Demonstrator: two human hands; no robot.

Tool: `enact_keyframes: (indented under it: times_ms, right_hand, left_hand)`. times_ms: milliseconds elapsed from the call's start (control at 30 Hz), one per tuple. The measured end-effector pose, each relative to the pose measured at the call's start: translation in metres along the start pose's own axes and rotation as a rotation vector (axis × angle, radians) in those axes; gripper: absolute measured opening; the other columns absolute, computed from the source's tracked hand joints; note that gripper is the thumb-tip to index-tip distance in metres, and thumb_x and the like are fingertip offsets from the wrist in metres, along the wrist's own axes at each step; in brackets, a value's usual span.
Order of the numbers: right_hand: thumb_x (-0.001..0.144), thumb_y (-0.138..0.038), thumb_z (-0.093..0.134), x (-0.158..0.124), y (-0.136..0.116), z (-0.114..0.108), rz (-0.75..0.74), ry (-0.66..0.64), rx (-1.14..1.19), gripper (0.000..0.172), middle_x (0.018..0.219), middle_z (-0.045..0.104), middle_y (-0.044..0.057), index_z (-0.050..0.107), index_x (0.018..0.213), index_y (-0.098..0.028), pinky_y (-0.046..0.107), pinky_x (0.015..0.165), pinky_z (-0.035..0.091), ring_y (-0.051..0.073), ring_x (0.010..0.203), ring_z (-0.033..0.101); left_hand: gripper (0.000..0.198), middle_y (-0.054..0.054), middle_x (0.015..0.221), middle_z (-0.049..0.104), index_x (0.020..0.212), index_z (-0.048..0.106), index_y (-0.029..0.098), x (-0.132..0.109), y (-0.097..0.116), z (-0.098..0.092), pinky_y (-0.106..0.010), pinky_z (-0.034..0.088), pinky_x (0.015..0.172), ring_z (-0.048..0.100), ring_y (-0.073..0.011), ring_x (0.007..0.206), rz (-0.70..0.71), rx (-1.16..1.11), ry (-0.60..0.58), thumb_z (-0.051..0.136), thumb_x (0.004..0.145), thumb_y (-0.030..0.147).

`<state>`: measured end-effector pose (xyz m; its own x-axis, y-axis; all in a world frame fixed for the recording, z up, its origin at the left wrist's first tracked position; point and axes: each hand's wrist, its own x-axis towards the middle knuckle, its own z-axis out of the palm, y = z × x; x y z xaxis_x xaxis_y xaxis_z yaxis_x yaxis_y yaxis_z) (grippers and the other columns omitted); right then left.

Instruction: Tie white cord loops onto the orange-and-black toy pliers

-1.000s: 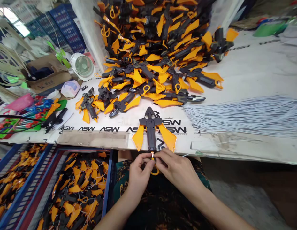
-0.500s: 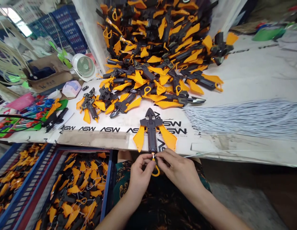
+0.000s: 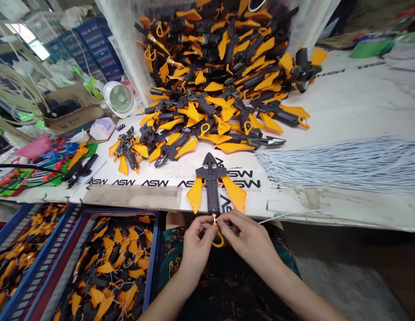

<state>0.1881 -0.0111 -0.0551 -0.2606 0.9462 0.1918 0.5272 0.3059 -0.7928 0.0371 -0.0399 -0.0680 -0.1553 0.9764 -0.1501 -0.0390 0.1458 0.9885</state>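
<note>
My left hand [image 3: 198,246] and right hand [image 3: 245,237] pinch close together at the tail of the black-and-orange winged plastic toy [image 3: 211,191], whose long axis runs straight away from me across the bench [image 3: 341,209] edge, its orange ring [image 3: 218,241] dangling below.

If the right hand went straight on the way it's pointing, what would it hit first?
The right hand would first meet the short orange stem at the tail of the black-and-orange winged plastic piece, apparently at its fingertips already; depth is unclear. The left hand lies just beyond.
</note>
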Motion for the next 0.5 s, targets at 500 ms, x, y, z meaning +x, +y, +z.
enact_keyframes:
  times_ms: [500]
  right_hand:
    - [0.101, -0.025, 0.041, 0.002, -0.001, -0.008, -0.187, 0.078, -0.128, 0.023, 0.094, 0.073, 0.005, 0.064, 0.104, -0.021, 0.029, 0.068, 0.055, 0.02, 0.08, 0.072]
  left_hand:
    - [0.043, -0.001, 0.067, 0.067, 0.097, 0.067, 0.015, 0.001, 0.006, 0.003, -0.025, 0.049, 0.067, 0.062, -0.0139, 0.065, -0.033, -0.075, -0.074, 0.066, 0.083, 0.056]
